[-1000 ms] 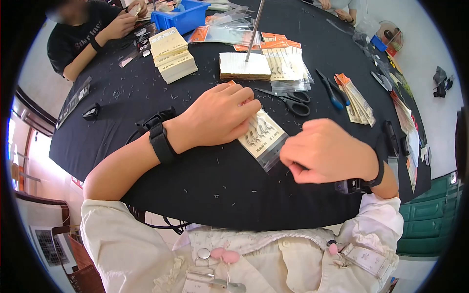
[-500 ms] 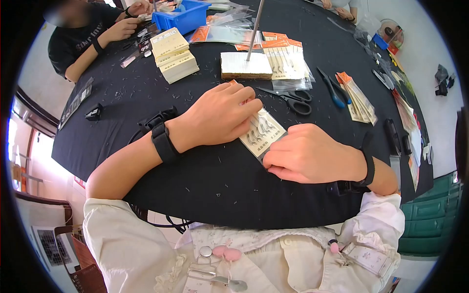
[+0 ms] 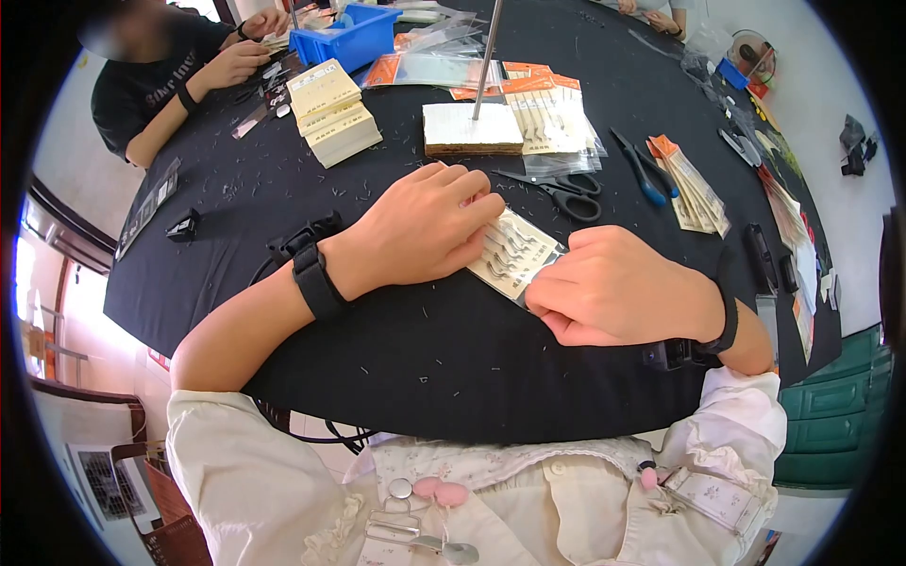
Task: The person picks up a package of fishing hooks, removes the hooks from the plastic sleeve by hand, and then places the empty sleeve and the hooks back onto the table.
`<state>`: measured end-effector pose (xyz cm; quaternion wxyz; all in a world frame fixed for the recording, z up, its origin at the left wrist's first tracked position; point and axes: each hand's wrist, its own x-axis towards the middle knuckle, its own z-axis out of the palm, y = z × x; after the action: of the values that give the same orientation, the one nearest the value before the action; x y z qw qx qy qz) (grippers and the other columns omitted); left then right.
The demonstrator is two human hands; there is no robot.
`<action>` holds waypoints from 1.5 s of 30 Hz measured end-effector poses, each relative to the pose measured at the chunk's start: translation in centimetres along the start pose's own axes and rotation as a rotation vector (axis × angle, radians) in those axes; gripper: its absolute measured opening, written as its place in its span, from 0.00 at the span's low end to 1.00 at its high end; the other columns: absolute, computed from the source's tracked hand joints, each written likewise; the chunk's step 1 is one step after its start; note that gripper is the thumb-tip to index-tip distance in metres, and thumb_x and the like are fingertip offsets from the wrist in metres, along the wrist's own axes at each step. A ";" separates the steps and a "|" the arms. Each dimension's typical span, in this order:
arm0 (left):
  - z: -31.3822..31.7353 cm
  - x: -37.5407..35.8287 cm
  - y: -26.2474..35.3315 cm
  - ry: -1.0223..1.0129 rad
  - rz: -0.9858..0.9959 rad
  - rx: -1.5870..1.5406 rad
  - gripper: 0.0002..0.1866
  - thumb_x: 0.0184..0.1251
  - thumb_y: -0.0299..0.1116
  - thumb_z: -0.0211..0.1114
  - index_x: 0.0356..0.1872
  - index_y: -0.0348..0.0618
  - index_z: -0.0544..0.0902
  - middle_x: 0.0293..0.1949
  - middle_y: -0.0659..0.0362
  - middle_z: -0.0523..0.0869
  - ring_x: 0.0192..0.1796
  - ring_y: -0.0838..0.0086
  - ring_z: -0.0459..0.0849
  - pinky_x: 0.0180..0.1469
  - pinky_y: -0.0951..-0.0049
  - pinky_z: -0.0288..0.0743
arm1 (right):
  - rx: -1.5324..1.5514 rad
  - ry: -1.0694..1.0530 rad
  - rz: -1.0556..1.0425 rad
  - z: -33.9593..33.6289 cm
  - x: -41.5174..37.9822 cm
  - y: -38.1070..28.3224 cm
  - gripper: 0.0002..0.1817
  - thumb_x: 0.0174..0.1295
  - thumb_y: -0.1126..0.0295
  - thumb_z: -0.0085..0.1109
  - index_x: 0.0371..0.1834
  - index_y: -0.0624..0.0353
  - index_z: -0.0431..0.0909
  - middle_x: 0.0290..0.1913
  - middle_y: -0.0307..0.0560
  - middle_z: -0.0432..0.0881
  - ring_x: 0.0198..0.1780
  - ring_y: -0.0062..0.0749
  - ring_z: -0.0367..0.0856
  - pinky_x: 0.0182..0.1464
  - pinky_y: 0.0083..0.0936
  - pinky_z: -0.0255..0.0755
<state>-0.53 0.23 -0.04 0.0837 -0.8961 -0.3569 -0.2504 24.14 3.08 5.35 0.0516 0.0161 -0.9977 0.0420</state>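
Note:
Between my hands is a packet of fish hooks (image 3: 511, 251), a cream card carrying several hooks in a clear sleeve. My left hand (image 3: 422, 226) grips its upper end with curled fingers, which hide that end. At the lower right corner, my right hand (image 3: 618, 288) pinches the clear sleeve. Just beyond the packet lie black-handled scissors (image 3: 573, 200), with blue-handled pliers (image 3: 647, 174) to their right. More hook packets (image 3: 547, 118) with orange tops lie behind the scissors.
A metal rod (image 3: 486, 71) rises from a white-topped block (image 3: 469, 127). Stacked cream cards (image 3: 336, 118) and a blue bin (image 3: 346, 40) stand at back left, near a co-worker's hands (image 3: 240, 62). Fanned packets (image 3: 689, 187) lie at right. Small bits litter the black cloth.
My right hand has shifted slightly up and right, and the packet's lower end has moved with it. The left hand keeps its grip. The whole view has shifted a little.

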 end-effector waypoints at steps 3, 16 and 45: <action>0.0 0.1 0.0 -0.014 0.000 -0.007 0.09 0.62 0.29 0.65 0.42 0.44 0.78 0.42 0.57 0.80 0.43 0.62 0.81 0.46 0.62 0.75 | -0.016 -0.012 0.017 -0.4 -0.5 0.1 0.10 0.54 0.66 0.66 0.27 0.56 0.74 0.23 0.41 0.79 0.25 0.37 0.80 0.31 0.30 0.71; -0.3 0.2 0.1 -0.059 0.007 0.001 0.11 0.61 0.31 0.67 0.44 0.45 0.78 0.43 0.57 0.81 0.45 0.63 0.82 0.49 0.63 0.76 | 0.001 -0.136 0.076 -2.4 -2.1 0.5 0.07 0.52 0.69 0.63 0.24 0.57 0.74 0.20 0.44 0.78 0.25 0.42 0.78 0.30 0.32 0.69; -0.7 0.3 0.3 -0.075 0.006 -0.008 0.10 0.62 0.29 0.65 0.44 0.44 0.79 0.43 0.57 0.81 0.43 0.62 0.81 0.48 0.63 0.75 | 0.019 -0.096 0.568 -7.7 -5.5 1.9 0.02 0.50 0.74 0.59 0.24 0.58 0.76 0.22 0.44 0.81 0.27 0.41 0.83 0.37 0.31 0.73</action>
<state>-0.39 -0.05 0.75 0.0676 -0.9062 -0.3561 -0.2179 30.36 5.81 12.26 -0.0094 -0.2617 -0.9630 0.0634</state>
